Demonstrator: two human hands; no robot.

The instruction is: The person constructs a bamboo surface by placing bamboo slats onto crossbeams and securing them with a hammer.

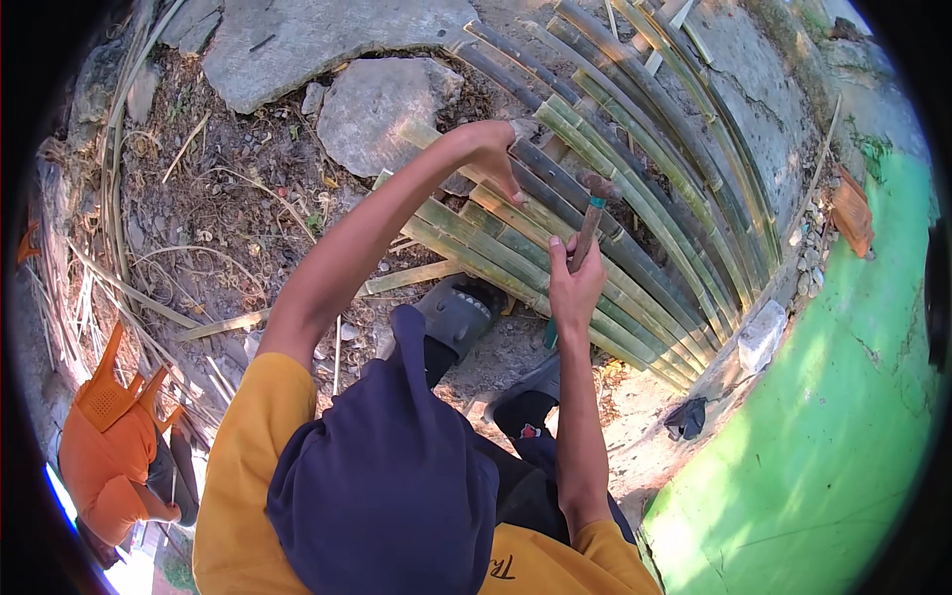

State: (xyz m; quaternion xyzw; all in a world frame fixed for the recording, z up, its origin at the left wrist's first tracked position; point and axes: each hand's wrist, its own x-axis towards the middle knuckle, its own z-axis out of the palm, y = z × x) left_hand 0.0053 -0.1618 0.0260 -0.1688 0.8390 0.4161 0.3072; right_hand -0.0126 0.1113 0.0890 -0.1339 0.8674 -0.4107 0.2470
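Note:
Long split bamboo strips (pixel 635 193), green and dark, fan out across the ground in front of me. Reaching across to them, my left hand (pixel 496 159) is closed around a dark strip near the middle of the fan, thumb on the near side. My right hand (pixel 577 290) grips the wooden handle of a hammer (pixel 588 230) with a teal band near its head. The hammer's head is up, over the strips just right of my left hand. Paler green strips (pixel 476 238) lie between my hands and my feet.
Flat stone slabs (pixel 387 109) lie beyond the strips. A green painted surface (pixel 813 397) borders the right side, with a broken brick (pixel 852 213) and a white stone (pixel 762 335) along its edge. A person in orange (pixel 99 456) is beside an orange chair (pixel 107 397) at left.

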